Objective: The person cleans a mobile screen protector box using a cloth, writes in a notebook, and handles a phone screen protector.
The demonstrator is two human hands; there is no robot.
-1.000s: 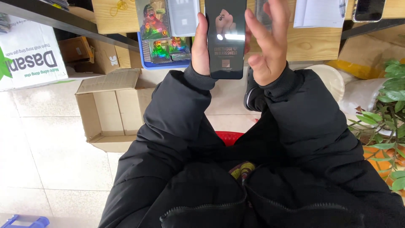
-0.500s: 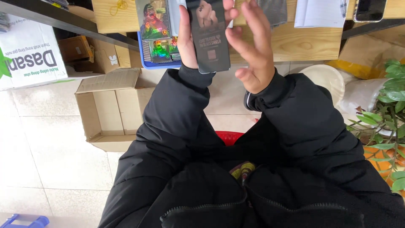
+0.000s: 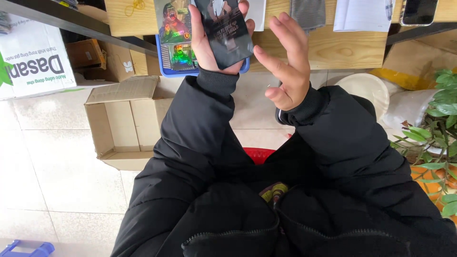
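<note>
My left hand (image 3: 205,43) grips a flat, glossy black packet (image 3: 224,31) and holds it upright at the top of the view, tilted a little to the left. My right hand (image 3: 285,62) hovers just to the right of the packet with its fingers spread, holding nothing and not touching it. Both arms are in black padded sleeves. Behind the packet stands a blue basket (image 3: 164,64) with colourful picture packets (image 3: 173,28) in it.
An open cardboard box (image 3: 121,121) lies on the tiled floor at the left, a white printed carton (image 3: 33,66) beyond it. A wooden shelf (image 3: 333,45) crosses the top. A white pot (image 3: 366,88) and green plants (image 3: 435,138) stand at the right.
My left hand has carried the black packet to the left and tilted it. My right hand has come off the packet and opened beside it.
</note>
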